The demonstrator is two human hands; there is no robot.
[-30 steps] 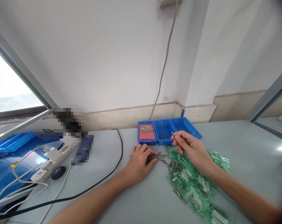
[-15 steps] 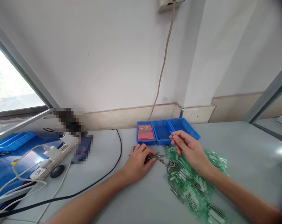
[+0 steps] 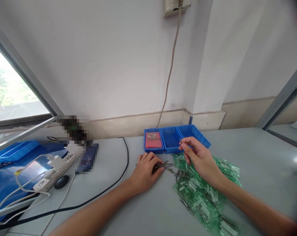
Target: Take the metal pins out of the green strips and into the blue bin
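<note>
My left hand (image 3: 145, 172) rests palm down on the grey table (image 3: 261, 154), its fingers curled over a small pile of metal pins (image 3: 167, 166). Whether it grips any of them I cannot tell. My right hand (image 3: 200, 159) is raised a little above the table and pinches one small metal pin (image 3: 181, 141) between thumb and fingers. It hovers just in front of three blue bins (image 3: 174, 139); the left bin holds a red pad with a few pins on it. A heap of green plastic packets (image 3: 205, 191) lies under my right wrist.
A black cable (image 3: 119, 170) curves across the table to the left. A white power strip (image 3: 53, 172) with plugs, a blue tray (image 3: 13, 149) and blurred items sit at the far left by the window. A beige cord (image 3: 171, 68) hangs down the wall.
The view has tilted up slightly, showing the wall socket. My right hand with the pin has shifted a little left and lower. The left hand has stayed on the pins.
</note>
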